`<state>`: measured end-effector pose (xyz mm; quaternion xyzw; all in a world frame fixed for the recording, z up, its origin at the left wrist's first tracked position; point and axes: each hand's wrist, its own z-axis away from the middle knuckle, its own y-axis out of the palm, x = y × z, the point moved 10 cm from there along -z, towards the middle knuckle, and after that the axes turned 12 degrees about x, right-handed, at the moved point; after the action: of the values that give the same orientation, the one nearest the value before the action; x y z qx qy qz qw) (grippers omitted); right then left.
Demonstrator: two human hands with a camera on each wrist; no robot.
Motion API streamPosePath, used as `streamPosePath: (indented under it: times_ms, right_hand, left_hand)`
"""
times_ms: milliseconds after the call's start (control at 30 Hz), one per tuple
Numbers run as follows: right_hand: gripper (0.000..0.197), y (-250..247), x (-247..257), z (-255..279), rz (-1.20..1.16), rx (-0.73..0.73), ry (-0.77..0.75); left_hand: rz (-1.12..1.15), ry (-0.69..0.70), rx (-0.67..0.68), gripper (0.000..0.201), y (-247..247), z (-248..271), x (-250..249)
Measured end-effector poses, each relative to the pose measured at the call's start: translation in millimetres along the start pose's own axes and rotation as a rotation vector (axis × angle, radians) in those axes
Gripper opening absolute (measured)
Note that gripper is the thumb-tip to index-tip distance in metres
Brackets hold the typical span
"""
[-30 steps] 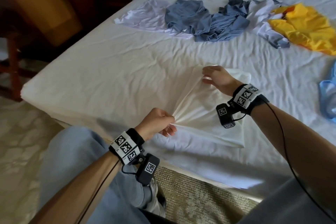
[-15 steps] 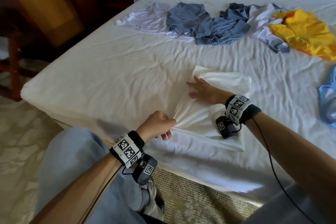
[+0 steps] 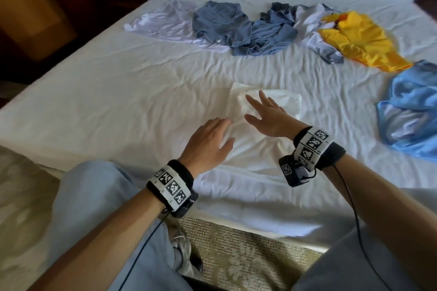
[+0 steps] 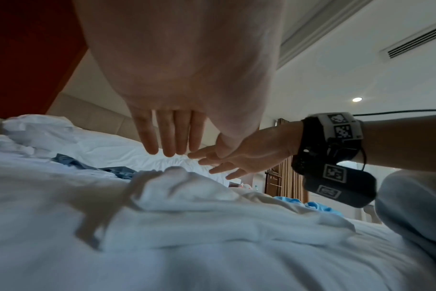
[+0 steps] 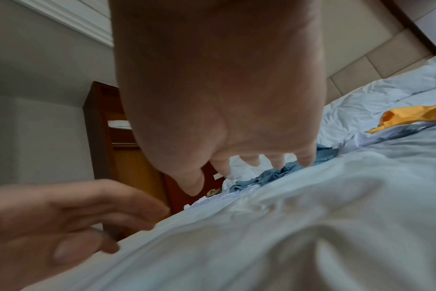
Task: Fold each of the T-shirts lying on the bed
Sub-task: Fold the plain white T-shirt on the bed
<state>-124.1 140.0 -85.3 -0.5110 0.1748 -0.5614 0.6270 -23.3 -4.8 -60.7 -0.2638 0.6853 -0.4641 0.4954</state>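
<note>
Directly beneath both flat, spread-fingered hands, on the near part of the bed [image 3: 118,106], lies the white T-shirt [image 3: 272,106], its long axis running away from the person, left hand [image 3: 208,144] over its left edge, right hand [image 3: 269,118] nearer its centre.

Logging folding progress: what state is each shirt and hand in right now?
white T-shirt: partly folded, flat, under both hands
left hand: open
right hand: open, fingers spread
grey-blue shirts: crumpled, unfolded
yellow shirt: crumpled
light blue shirt: crumpled
</note>
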Motion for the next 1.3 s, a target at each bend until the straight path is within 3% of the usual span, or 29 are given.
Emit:
streamPosePath:
  times_ms: [167,267,400,567,667,733,800,900,1033,1133,1300]
  right_hand:
    - [0.078,40,-39,34,-0.03,0.117,0.08]
    - [0.084,79,-55,57,0.118,0.202,0.057]
    - [0.072,104,-58,101,0.177,0.172,0.061]
    - [0.073,119,-59,125,0.245,0.067,0.042]
    - [0.075,116,-57,131,0.29,-0.051,0.015]
    - [0.077,106,-47,136,0.349,-0.158,-0.043]
    - [0.071,99,-29,140,0.394,-0.214,-0.158]
    - [0.056,92,-7,143,0.44,-0.233,-0.273]
    - [0.051,87,1,141,0.511,-0.233,-0.278]
    - [0.049,88,5,139,0.614,-0.233,-0.231]
    - [0.04,94,16,137,0.633,-0.293,-0.167]
  left_hand:
    - [-0.187,0.093,0.249,0.061,43,-23,-13]
    - [-0.301,-0.054,0.412,0.066,65,-26,11]
    - [-0.32,-0.148,0.469,0.068,69,-19,25]
    - [-0.334,-0.099,0.354,0.072,66,-12,9]
    - [-0.44,0.186,0.18,0.073,53,-3,-31]
    - [-0.409,0.373,0.122,0.047,54,7,-56]
    - [-0.332,0.441,0.155,0.026,59,13,-67]
    - [-0.331,0.389,0.224,0.039,68,14,-65]
    - [-0.37,0.331,0.292,0.045,69,12,-64]
    - [-0.401,0.287,0.3,0.039,69,11,-65]
    - [-0.481,0.277,0.16,0.019,67,8,-70]
